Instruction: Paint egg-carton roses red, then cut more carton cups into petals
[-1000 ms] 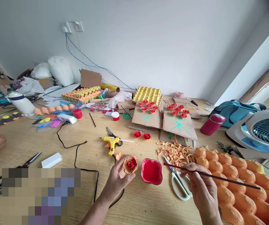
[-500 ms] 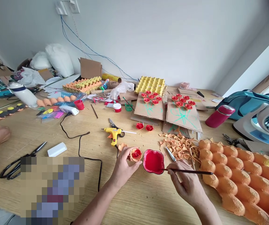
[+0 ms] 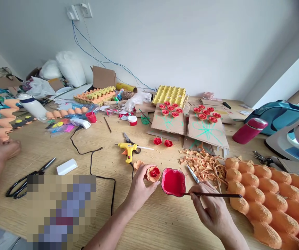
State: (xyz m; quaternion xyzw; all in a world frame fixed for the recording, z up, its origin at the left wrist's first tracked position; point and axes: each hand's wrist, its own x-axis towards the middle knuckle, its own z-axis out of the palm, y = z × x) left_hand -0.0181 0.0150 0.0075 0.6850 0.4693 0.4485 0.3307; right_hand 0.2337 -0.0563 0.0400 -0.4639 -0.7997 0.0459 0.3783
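Note:
My left hand (image 3: 139, 187) is closed round a small orange paper rose (image 3: 153, 173) with a red-painted centre, held just above the wooden table (image 3: 149, 222). My right hand (image 3: 212, 208) pinches a thin dark paintbrush (image 3: 213, 195), its tip dipped at the near edge of a small cup of red paint (image 3: 173, 182). The cup stands between my two hands. White-handled scissors (image 3: 192, 173) lie partly hidden behind my right hand.
An orange egg tray (image 3: 266, 191) fills the right side, with orange scraps (image 3: 204, 165) beside it. A yellow glue gun (image 3: 128, 150), two red roses (image 3: 163, 142), cardboard sheets with roses (image 3: 191, 126), black scissors (image 3: 27, 178) and another person's hand (image 3: 1, 151) at the left.
My right hand brought the brush down from above the scissors until its tip reached the red paint cup. My left hand stayed closed on the rose. The view shifted slightly.

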